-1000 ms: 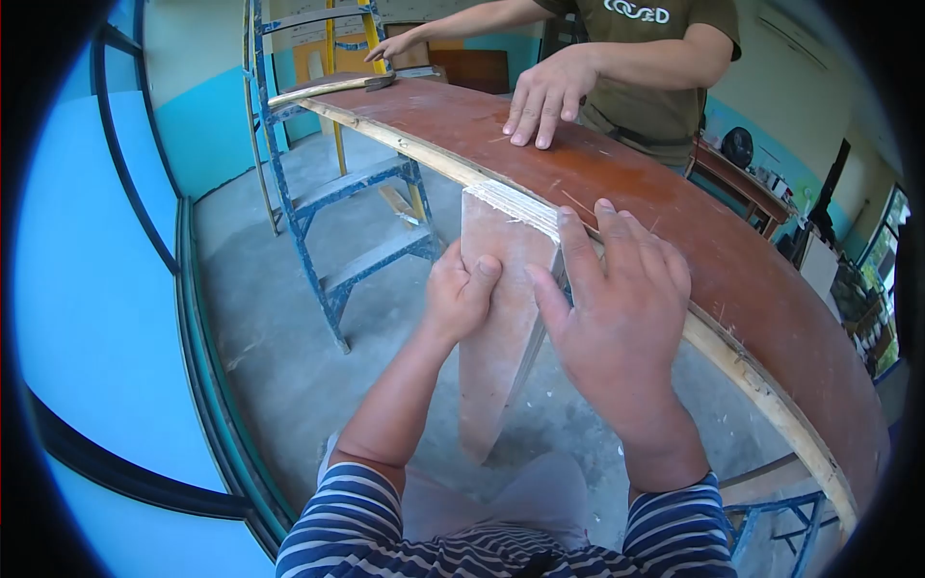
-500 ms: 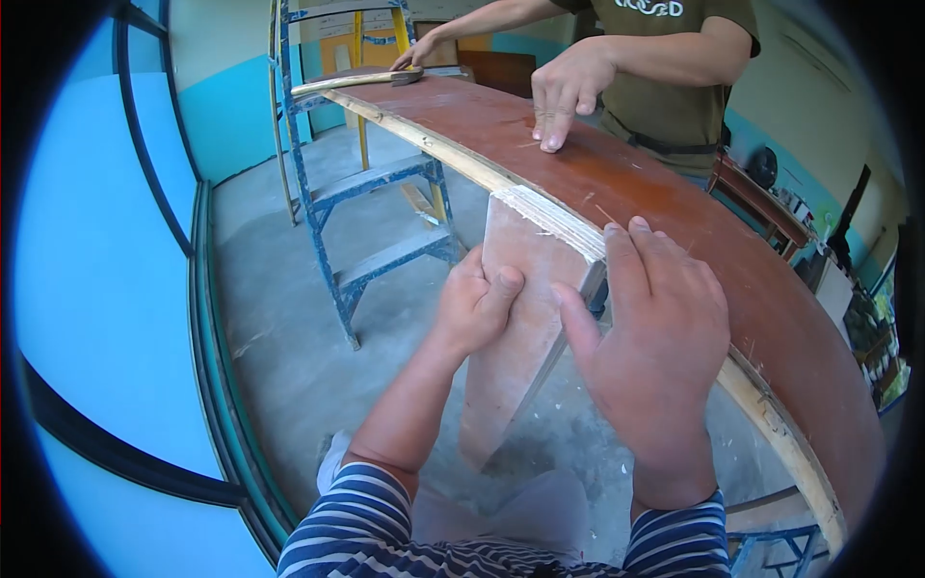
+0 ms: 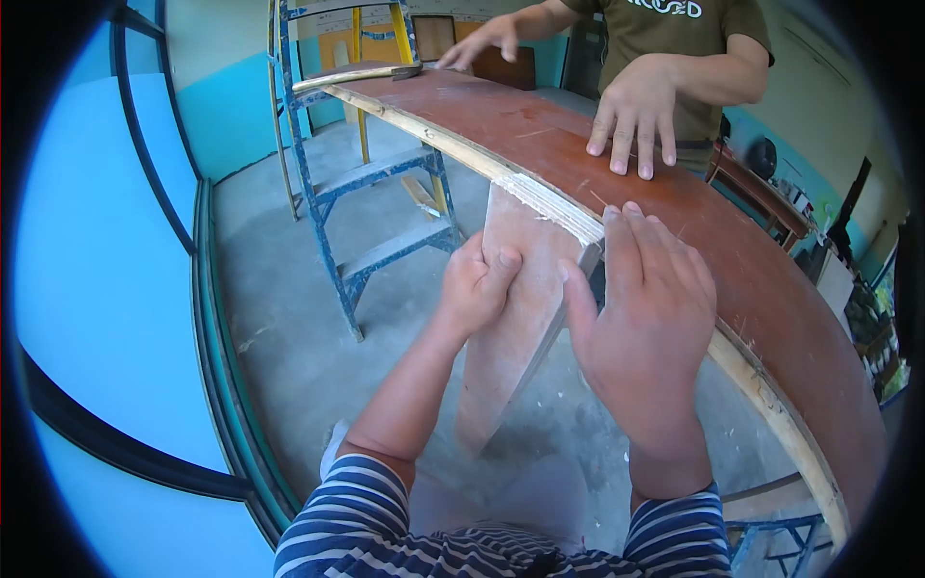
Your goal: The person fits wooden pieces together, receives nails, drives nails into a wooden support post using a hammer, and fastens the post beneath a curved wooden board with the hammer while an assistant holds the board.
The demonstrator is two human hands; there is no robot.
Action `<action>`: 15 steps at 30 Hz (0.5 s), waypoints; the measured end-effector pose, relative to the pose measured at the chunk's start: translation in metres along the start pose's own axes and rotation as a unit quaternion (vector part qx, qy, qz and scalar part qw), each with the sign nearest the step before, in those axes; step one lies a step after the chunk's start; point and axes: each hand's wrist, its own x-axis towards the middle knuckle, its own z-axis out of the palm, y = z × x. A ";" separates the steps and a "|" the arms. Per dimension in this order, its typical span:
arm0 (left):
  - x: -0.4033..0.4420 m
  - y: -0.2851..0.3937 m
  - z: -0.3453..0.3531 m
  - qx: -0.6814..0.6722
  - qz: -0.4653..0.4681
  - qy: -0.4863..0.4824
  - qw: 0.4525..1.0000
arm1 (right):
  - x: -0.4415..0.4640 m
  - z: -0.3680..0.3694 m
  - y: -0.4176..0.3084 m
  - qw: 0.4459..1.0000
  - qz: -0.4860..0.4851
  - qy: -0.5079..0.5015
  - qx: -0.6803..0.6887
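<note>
A tapered plywood board (image 3: 515, 279) hangs on edge against the pale wooden edge of a reddish-brown curved panel (image 3: 771, 308). The board's top end is rough and splintered. My left hand (image 3: 482, 279) grips its left side, thumb across the face. My right hand (image 3: 650, 308) is open, its fingers stretched out over the panel's edge by the board's top right corner, the thumb close to the board's side. Across the panel, a co-worker's hand (image 3: 638, 116) has its fingers spread at the panel's surface. The co-worker's other hand (image 3: 487, 43) is raised near the far end.
A tool with a wooden handle (image 3: 356, 76) and dark head lies at the panel's far end. A blue stepladder (image 3: 371, 178) stands left of the panel; a wood offcut (image 3: 419, 196) is on the floor. Glazed windows (image 3: 116, 270) line the left. A cluttered table (image 3: 761, 197) stands behind.
The co-worker's nearer hand has moved right with fingers spreading. The other has come off the tool's head and risen. My hands and the board stay nearly in place.
</note>
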 end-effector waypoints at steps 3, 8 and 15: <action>0.004 -0.002 -0.006 0.016 -0.003 -0.016 1.000 | -0.002 0.004 -0.003 1.000 -0.001 0.013 -0.021; 0.015 0.072 -0.005 0.263 0.230 0.104 0.931 | -0.003 0.006 -0.003 0.999 0.004 0.036 -0.014; 0.041 0.075 0.000 0.304 0.333 -0.052 0.891 | -0.005 0.012 0.001 0.997 0.006 0.078 0.021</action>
